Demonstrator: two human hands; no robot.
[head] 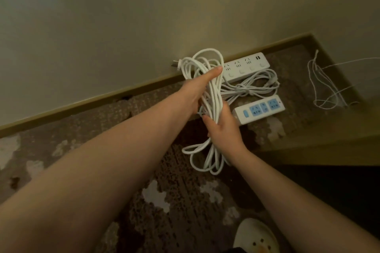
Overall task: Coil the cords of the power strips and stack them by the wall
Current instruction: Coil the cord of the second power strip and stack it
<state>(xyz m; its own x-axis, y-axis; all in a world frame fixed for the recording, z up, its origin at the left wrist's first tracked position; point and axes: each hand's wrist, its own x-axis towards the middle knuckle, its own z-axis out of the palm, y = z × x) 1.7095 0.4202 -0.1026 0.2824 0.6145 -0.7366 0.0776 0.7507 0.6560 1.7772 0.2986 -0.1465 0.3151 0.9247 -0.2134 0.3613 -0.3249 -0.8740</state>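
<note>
Patterned carpet (174, 201) — two power strips (259, 109), thin cord (320, 84).

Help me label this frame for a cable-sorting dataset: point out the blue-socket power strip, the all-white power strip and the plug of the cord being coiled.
blue-socket power strip (259, 109): head view, on its middle blue socket.
all-white power strip (244, 68): head view, top face between the switches.
plug (176, 63): head view, on its body by the wall.

Dim, yellowish light throughout; soft focus, edges bowed by the wide lens.
</note>
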